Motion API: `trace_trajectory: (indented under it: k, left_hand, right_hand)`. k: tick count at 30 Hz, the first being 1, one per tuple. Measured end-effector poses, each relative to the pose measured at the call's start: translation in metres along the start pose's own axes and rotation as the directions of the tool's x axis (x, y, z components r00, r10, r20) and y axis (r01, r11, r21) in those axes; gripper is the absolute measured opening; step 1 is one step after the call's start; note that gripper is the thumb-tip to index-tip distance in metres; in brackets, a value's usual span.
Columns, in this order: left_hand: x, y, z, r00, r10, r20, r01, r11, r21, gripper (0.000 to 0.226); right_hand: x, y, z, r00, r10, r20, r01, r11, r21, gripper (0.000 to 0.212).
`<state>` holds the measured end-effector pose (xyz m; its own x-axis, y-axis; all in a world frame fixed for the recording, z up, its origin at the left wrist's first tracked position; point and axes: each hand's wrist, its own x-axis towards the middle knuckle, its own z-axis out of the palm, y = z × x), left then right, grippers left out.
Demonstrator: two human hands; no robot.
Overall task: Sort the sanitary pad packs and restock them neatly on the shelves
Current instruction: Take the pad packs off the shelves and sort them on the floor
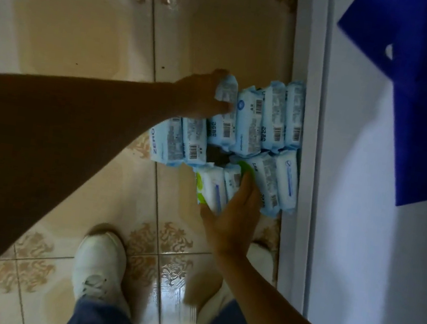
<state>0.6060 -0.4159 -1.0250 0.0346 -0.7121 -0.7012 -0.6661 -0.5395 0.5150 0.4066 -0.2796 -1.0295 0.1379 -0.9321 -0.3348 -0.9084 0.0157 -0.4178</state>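
Left arm outstretched, the left hand (202, 93) grips a pale blue pad pack (228, 88) between fingers and thumb; the right hand (232, 216) lies flat, fingers straight.

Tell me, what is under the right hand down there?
The right hand rests on a green-and-white pack and on a small blue pack beside it. The palm hides their near ends, so what lies below cannot be seen.
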Motion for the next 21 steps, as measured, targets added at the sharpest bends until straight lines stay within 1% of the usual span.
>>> trace_trajectory:
  k: [1,3,5,6,7,8,9,10,11,12,13,14,15,16,17,18,19,21]
  left_hand:
    - [-0.001,0.0,0.002,1.0,0.012,0.013,-0.013,1.0,0.027,0.073]
    - [-0.009,-0.001,0.008,0.999,0.028,-0.02,-0.026,0.997,0.075,0.072]
    - [-0.016,-0.008,0.016,0.998,0.053,-0.043,-0.047,0.989,0.14,0.072]
    - [-0.019,-0.012,0.019,0.996,0.074,-0.049,-0.063,0.979,0.193,0.072]
    - [-0.022,-0.016,0.022,0.994,0.098,-0.057,-0.081,0.966,0.244,0.073]
    - [-0.025,-0.019,0.024,0.992,0.111,-0.068,-0.087,0.953,0.289,0.075]
    - [-0.027,-0.02,0.025,0.989,0.116,-0.088,-0.082,0.943,0.322,0.075]
    - [-0.028,-0.021,0.026,0.987,0.115,-0.114,-0.07,0.937,0.343,0.076]
    - [-0.03,-0.019,0.027,0.985,0.104,-0.136,-0.05,0.934,0.353,0.076]
    - [-0.032,-0.017,0.026,0.986,0.075,-0.148,-0.019,0.938,0.347,0.075]
    - [-0.032,-0.014,0.025,0.988,0.034,-0.148,0.016,0.945,0.327,0.073]
    - [-0.033,-0.012,0.023,0.99,-0.007,-0.141,0.049,0.954,0.296,0.069]
    - [-0.034,-0.01,0.021,0.992,-0.033,-0.125,0.065,0.963,0.26,0.065]
    - [-0.034,-0.007,0.018,0.994,-0.034,-0.104,0.056,0.973,0.222,0.062]
    - [-0.034,-0.003,0.015,0.997,-0.018,-0.078,0.032,0.982,0.185,0.06]
    - [-0.036,0.001,0.01,0.998,0.0,-0.055,0.009,0.987,0.157,0.06]
    - [-0.038,0.005,0.005,0.999,0.012,-0.035,-0.007,0.989,0.146,0.059]
    - [-0.046,0.011,-0.007,1.0,0.014,-0.006,-0.013,0.987,0.16,0.059]
  right_hand:
    - [-0.002,0.002,-0.002,0.999,-0.042,0.006,0.042,0.998,-0.038,0.108]
    - [-0.007,0.005,-0.007,0.989,-0.145,-0.002,0.144,0.983,-0.117,0.105]
    - [-0.013,0.007,-0.016,0.954,-0.3,0.024,0.298,0.933,-0.199,0.089]
    - [-0.017,0.009,-0.02,0.921,-0.384,0.068,0.389,0.893,-0.227,0.075]
    - [-0.022,0.01,-0.023,0.876,-0.465,0.133,0.483,0.847,-0.22,0.058]
    - [-0.028,0.01,-0.024,0.816,-0.529,0.233,0.57,0.803,-0.173,0.042]
    - [-0.034,0.011,-0.026,0.741,-0.557,0.374,0.632,0.767,-0.111,0.03]
    - [-0.04,0.012,-0.026,0.652,-0.537,0.536,0.666,0.743,-0.066,0.024]
    - [-0.045,0.012,-0.027,0.561,-0.457,0.69,0.675,0.735,-0.063,0.021]
    - [-0.046,0.015,-0.027,0.497,-0.346,0.796,0.683,0.722,-0.113,0.024]
    - [-0.041,0.017,-0.027,0.494,-0.265,0.828,0.681,0.71,-0.179,0.028]
    - [-0.031,0.018,-0.028,0.524,-0.215,0.824,0.662,0.712,-0.235,0.032]
    - [-0.019,0.017,-0.029,0.564,-0.199,0.802,0.634,0.726,-0.265,0.036]
    - [-0.006,0.017,-0.03,0.581,-0.192,0.791,0.612,0.743,-0.27,0.039]
    - [0.006,0.016,-0.032,0.571,-0.177,0.802,0.592,0.765,-0.252,0.042]
    - [0.014,0.014,-0.035,0.541,-0.156,0.827,0.569,0.791,-0.223,0.046]
    - [0.019,0.012,-0.038,0.512,-0.141,0.847,0.548,0.813,-0.197,0.049]
    - [0.023,0.007,-0.046,0.492,-0.112,0.863,0.527,0.828,-0.193,0.055]
